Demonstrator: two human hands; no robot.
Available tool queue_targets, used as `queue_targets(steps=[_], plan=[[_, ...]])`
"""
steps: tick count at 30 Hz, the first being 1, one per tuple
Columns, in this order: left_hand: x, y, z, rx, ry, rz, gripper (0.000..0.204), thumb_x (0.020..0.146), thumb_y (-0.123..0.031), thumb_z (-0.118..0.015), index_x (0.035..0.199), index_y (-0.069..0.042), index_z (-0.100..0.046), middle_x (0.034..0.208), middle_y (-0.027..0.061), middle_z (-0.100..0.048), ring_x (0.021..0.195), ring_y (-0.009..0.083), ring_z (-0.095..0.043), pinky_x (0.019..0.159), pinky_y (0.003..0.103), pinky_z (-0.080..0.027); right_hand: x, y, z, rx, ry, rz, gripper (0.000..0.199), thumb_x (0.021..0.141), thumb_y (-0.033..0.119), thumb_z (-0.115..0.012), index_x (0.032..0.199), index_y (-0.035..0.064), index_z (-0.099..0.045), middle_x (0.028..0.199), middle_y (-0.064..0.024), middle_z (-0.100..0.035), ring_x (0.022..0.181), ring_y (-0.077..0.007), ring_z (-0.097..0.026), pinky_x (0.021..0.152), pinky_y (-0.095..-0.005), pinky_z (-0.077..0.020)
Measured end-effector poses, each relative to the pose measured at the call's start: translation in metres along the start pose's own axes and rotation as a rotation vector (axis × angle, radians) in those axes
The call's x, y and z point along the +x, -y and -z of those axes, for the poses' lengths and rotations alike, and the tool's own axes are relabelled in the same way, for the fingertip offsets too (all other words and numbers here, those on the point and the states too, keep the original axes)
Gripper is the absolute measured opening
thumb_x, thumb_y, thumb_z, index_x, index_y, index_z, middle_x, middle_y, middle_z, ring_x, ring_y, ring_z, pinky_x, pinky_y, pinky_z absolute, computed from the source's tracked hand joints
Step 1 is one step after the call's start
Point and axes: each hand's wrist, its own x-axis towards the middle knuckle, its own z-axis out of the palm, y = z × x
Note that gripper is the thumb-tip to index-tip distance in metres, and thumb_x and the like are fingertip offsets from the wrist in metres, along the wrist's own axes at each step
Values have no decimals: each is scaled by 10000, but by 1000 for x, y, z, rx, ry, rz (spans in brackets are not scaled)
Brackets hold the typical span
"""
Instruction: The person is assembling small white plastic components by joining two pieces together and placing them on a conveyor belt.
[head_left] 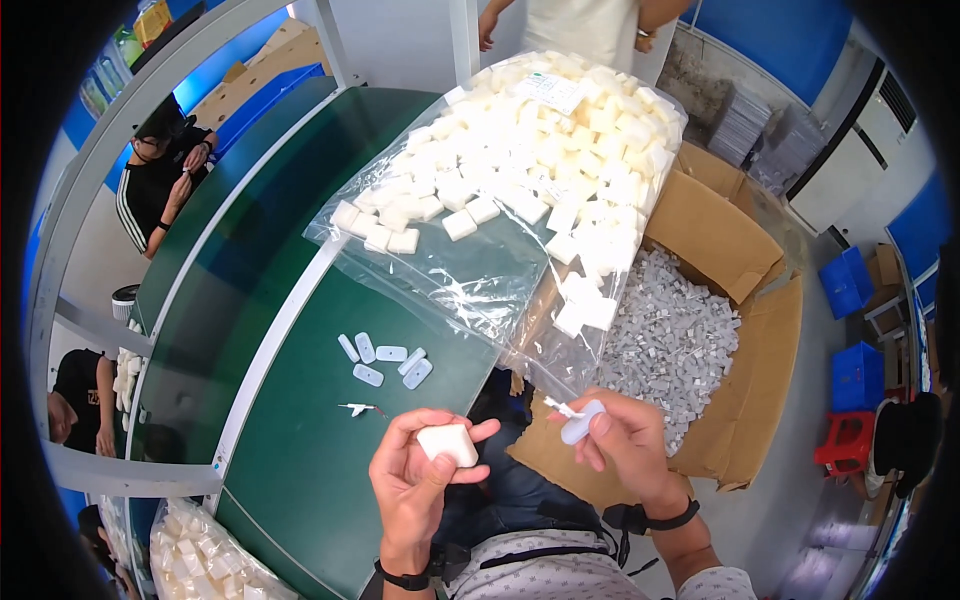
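I observed the left hand (420, 470) grasping a small white rounded plastic block (447, 443) between thumb and fingers, its long axis running left to right, tapering toward the left. The right hand (625, 440) was clenched on a pale oval plastic cap (581, 424) with a thin white tab (563, 408) pointing up-left. Both sat above the near edge of the green desk (300, 470), where five similar pale oval caps (385, 360) lay loose.

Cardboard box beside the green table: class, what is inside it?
The cardboard box holds a heap of small white parts. The clear bag of white blocks covers its left side.
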Motion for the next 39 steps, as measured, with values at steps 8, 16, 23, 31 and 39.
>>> queue_targets(steps=[8,16,23,31,39], plan=[[-2,11,21,-527,133,8,356,1027,-119,-556,1297,48,-396,1021,315,-599,493,267,-662,318,256,-468,4,5,-22,-177,42,148,252,990,173,-608,1107,-13,-730,980,-70,-607,659,-90,-566,640,-237,-443],[0,6,5,-604,86,66,447,1006,-8,-520,1404,62,-328,1028,322,-598,634,317,-717,390,286,-555,-2,13,-17,-198,88,88,253,1003,163,-607,1147,-19,-708,999,-77,-618,679,-83,-599,596,-218,-461],[-7,19,-13,311,-61,-131,473,867,123,-684,1292,121,-478,1085,261,-676,807,289,-755,598,311,-649,4,-6,-35,-73,55,153,233,1024,123,-557,1156,-47,-645,1217,-180,-644,657,-129,-648,641,-257,-542],[-4,22,-13,792,-100,-455,442,736,115,-809,1137,107,-626,1006,188,-666,799,228,-736,564,266,-630,-5,-16,-36,128,33,34,260,1042,134,-528,1173,-77,-608,1397,-244,-580,700,-153,-702,664,-266,-561],[-2,24,-14,944,-154,-531,469,678,106,-835,1114,79,-662,1020,173,-675,763,173,-720,568,238,-605,-7,-8,-34,154,73,7,270,1053,133,-516,1203,-80,-588,1378,-230,-599,733,-182,-727,686,-263,-554]])
